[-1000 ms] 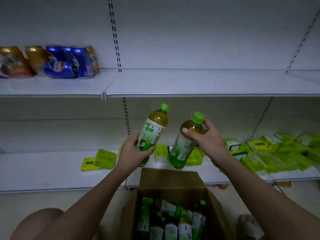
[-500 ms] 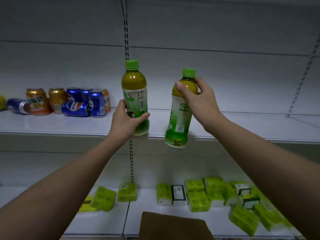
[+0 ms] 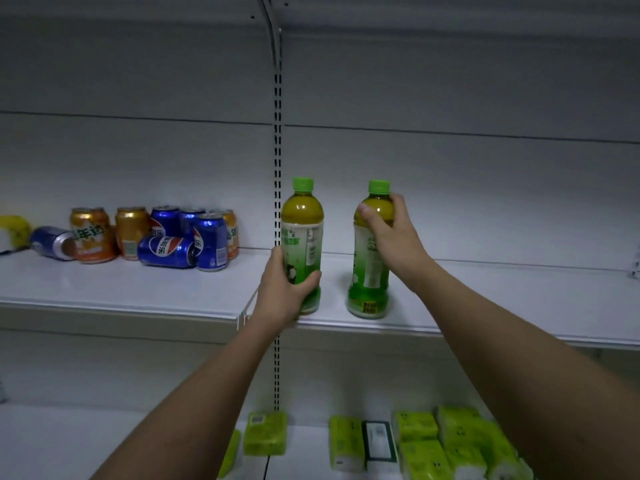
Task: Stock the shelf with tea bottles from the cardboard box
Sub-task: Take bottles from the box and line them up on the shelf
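Note:
Two green-capped tea bottles stand upright near the front edge of the white shelf (image 3: 485, 306). My left hand (image 3: 282, 292) wraps the lower part of the left tea bottle (image 3: 303, 223). My right hand (image 3: 391, 233) grips the right tea bottle (image 3: 369, 278) around its shoulder, just under the cap. Both bottle bases appear to rest on the shelf board. The cardboard box is out of view.
Several orange and blue soda cans (image 3: 173, 237) crowd the same shelf to the left, two lying on their sides, beside a yellow object (image 3: 15, 228). A slotted upright (image 3: 277, 150) runs behind the left bottle. Green tissue packs (image 3: 433, 441) lie on the lower shelf.
Both hands rose from above the box to the middle shelf and moved the two bottles forward and down onto its board. The view tilted up and the box left the frame.

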The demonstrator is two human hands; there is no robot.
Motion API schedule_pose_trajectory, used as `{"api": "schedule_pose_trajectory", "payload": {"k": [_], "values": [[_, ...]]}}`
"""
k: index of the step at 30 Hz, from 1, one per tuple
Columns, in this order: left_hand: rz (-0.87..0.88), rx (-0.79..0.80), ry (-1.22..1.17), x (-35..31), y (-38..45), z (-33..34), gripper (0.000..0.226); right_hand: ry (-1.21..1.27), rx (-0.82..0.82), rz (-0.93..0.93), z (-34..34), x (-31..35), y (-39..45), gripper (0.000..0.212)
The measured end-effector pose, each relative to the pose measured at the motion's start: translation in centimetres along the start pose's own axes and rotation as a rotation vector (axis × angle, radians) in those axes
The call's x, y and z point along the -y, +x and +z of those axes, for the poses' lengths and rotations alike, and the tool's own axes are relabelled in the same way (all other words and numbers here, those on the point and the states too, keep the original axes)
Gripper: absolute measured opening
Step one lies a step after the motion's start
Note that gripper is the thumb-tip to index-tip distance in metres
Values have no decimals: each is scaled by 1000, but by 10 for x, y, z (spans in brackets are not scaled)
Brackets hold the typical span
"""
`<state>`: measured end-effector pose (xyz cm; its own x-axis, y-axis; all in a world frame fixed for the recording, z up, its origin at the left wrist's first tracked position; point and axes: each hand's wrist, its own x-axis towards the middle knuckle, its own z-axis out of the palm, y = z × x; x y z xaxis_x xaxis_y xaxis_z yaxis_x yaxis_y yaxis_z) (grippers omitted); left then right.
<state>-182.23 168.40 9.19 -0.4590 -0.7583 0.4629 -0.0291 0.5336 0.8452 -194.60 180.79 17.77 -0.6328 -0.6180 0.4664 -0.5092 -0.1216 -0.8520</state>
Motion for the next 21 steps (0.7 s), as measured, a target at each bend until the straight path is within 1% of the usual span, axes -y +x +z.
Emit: {"api": "schedule_pose_trajectory", "payload": {"k": [5,9,11,14,15,16,19,21], "values": [[-35,32,-19,-2,2,-2,51,13,25,21,0,2,-1,49],[-85,109,18,-16,1,-10,58,-44,130,89,-7,1,-11,68],[-117,162,67,-22,-1,-15,68,-87,193,139,-11,-2,-21,77],[-140,159,191,-18,-6,-19,101,-222,219,206,-13,-15,-36,82],[-146,151,213,-17,-8,-20,107,-261,210,221,-13,-20,-40,82],[-150,146,208,-19,-13,-21,107,-295,202,225,-13,-23,-42,81],[-147,149,164,-26,-18,-24,90,-361,177,197,-12,-29,-41,72],[-137,152,166,-25,-12,-24,88,-385,163,182,-10,-31,-37,70]]}}
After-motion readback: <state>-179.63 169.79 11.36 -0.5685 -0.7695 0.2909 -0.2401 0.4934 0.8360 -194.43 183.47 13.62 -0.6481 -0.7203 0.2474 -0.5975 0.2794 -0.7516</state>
